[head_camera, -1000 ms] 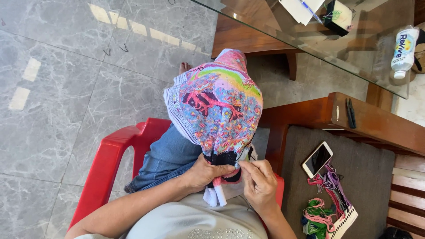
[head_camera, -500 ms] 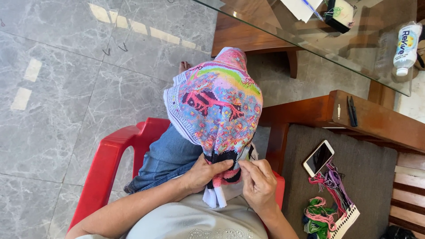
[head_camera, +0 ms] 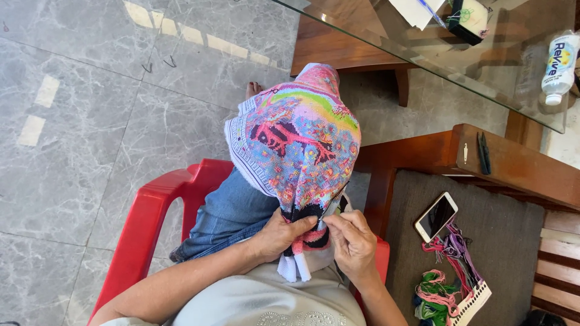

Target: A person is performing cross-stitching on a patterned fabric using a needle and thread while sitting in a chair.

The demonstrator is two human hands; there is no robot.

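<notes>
A: Where is the embroidered cloth (head_camera: 296, 151)?
B: Draped over the lap, above the red chair (head_camera: 151, 211).
A: The hands?
B: Left hand (head_camera: 279, 234) grips the cloth's edge; right hand (head_camera: 350, 241) pinches a needle (head_camera: 333, 205).

One head-worn camera looks steeply down, close over the lap, across the red chair (head_camera: 151, 223) to the floor.

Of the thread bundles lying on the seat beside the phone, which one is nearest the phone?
The pink-and-purple thread bundle, lying right below the phone. The green and pink skeins sit farther down, by the white card.
</notes>
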